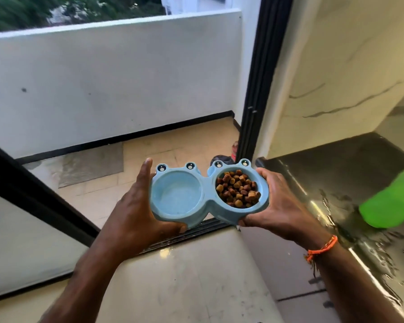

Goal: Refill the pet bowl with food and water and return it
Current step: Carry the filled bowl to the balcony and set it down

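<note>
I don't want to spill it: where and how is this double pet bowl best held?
By its two outer ends, one hand from each side, as the left hand and right hand do now. The pet bowl is wide, and both wells are open-topped, so keep it level.

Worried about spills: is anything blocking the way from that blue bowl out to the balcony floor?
Nothing visible does. The hands hold the blue bowl above the open door track, and the balcony floor beyond looks unobstructed.

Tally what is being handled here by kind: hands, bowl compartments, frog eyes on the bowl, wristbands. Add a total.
Hands: 2, left hand and right hand, both holding the blue pet bowl
Bowl compartments: 2, kibble in the right one
Frog eyes: 4
Orange wristband: 1
Total: 9
</note>
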